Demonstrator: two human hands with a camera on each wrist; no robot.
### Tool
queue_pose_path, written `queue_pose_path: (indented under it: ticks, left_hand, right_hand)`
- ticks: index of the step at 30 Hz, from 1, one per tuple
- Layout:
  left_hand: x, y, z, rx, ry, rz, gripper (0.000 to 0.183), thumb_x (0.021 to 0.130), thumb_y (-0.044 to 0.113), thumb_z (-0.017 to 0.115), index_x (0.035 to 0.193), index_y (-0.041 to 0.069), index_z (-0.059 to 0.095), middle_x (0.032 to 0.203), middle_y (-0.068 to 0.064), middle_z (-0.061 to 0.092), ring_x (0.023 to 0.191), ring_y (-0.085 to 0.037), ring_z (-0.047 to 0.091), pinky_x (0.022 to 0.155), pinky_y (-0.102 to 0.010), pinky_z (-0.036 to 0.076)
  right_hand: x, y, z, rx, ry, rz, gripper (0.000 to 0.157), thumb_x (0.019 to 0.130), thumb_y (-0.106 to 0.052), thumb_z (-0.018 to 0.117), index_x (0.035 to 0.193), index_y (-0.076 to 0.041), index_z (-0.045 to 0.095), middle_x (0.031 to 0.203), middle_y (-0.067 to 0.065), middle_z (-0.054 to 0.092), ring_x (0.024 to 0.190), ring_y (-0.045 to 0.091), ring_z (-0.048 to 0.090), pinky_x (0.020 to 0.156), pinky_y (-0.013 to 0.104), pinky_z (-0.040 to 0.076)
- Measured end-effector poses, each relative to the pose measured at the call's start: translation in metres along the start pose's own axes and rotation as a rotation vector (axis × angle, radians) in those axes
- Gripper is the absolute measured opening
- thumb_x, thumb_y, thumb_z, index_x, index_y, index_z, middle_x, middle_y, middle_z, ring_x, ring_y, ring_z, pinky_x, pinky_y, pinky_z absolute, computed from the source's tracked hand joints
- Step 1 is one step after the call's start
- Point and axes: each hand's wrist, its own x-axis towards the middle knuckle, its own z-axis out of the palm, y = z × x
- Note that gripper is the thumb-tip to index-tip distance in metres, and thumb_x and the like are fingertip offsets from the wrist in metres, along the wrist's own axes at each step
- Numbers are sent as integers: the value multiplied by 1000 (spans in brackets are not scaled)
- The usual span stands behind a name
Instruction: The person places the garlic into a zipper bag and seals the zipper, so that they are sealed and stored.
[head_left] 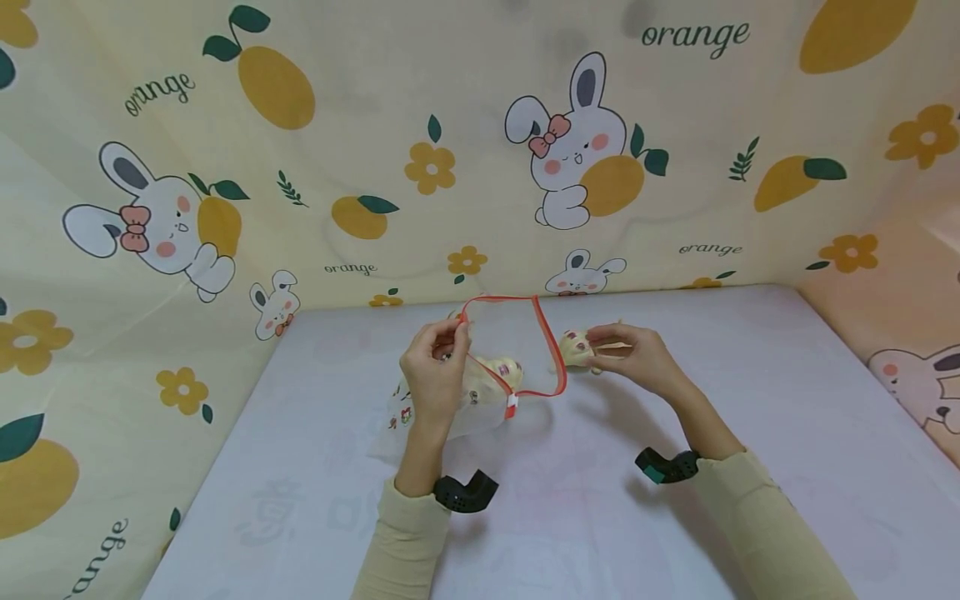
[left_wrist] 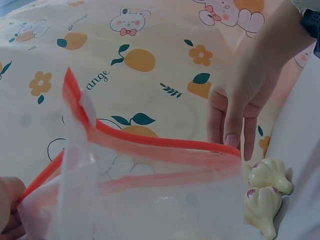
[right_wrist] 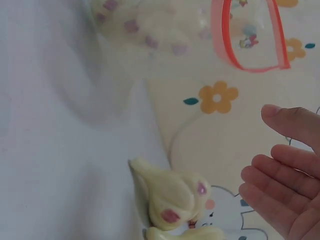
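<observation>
My left hand (head_left: 437,371) pinches the orange-red rim of a clear zip bag (left_wrist: 150,210), whose mouth gapes wide toward the right. Inside the bag lie several pale garlic bulbs (right_wrist: 150,30) with purple marks, blurred by the plastic. Two more garlic bulbs lie outside it on the table, a rear one (left_wrist: 270,175) and a nearer one (left_wrist: 262,205). Just beside these loose bulbs is my right hand (head_left: 637,358). In the right wrist view its fingers (right_wrist: 280,185) are extended, the thumb stands apart, and nothing is between them.
The white table (head_left: 600,517) runs back to a cloth wall (head_left: 480,83) printed with rabbits and oranges. A white slider (head_left: 512,401) sits on the bag's rim. Black wrist cameras are strapped to both wrists.
</observation>
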Motion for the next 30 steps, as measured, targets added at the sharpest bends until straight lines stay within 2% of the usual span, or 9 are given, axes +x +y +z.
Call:
queue_pose_path:
  ticks: [6, 10, 15, 17, 21, 24, 26, 30]
  left_hand:
    - [0, -2, 0, 5, -2, -10, 16, 88, 8, 68, 92, -7, 70, 84, -21, 70, 70, -16, 64, 67, -6, 52]
    - [0, -1, 0, 9, -2, -6, 16, 88, 8, 67, 92, -7, 70, 83, -21, 70, 71, -17, 64, 66, -6, 52]
    - [0, 0, 1, 10, -1, -7, 16, 88, 8, 67, 92, -7, 70, 83, -21, 70, 71, -18, 64, 66, -6, 52]
    - [0, 0, 1, 10, -2, -8, 16, 88, 8, 67, 92, -7, 70, 83, -21, 70, 71, -18, 64, 66, -6, 51]
    - [-1, 0, 2, 12, -5, -15, 15, 88, 8, 67, 92, -7, 70, 83, -21, 69, 71, -15, 63, 66, -6, 51]
    - [-1, 0, 2, 14, -4, -24, 15, 88, 8, 67, 92, -7, 70, 82, -21, 69, 71, -13, 63, 66, -6, 51]
    - [-1, 0, 2, 15, -5, -27, 15, 88, 8, 67, 92, -7, 70, 83, -21, 69, 71, -13, 63, 66, -6, 51]
    - [-1, 1, 1, 11, -7, -33, 15, 89, 8, 67, 92, -7, 70, 83, -21, 69, 71, -14, 63, 66, -6, 51]
  right_hand:
    - [3, 11, -3, 9, 54, 34, 42, 84, -14, 74, 119, 5, 62, 120, 25, 65, 111, 38, 63, 82, 7, 53]
    - [6, 17, -5, 3, 92, 49, 43, 84, -16, 74, 119, 5, 61, 121, 25, 65, 111, 39, 63, 82, 5, 52]
    - [10, 27, -7, -28, 140, 40, 42, 85, -15, 73, 119, 5, 62, 121, 25, 65, 110, 36, 63, 85, 8, 53]
    - [11, 30, -8, -34, 158, 34, 40, 85, -15, 72, 119, 6, 62, 121, 26, 65, 106, 30, 65, 84, 7, 53]
    - [12, 33, -10, -29, 183, 33, 39, 86, -15, 71, 117, 7, 62, 119, 28, 65, 94, 4, 65, 80, 3, 51]
    - [12, 33, -11, -29, 200, 35, 39, 85, -14, 72, 116, 8, 62, 118, 29, 65, 90, -7, 61, 84, 10, 54]
    - [13, 33, -13, -42, 209, 42, 40, 84, -13, 73, 116, 8, 62, 118, 29, 65, 92, -2, 63, 88, 20, 56]
    - [15, 35, -14, -74, 216, 65, 43, 84, -16, 74, 119, 7, 61, 120, 28, 64, 105, 25, 66, 94, 36, 52]
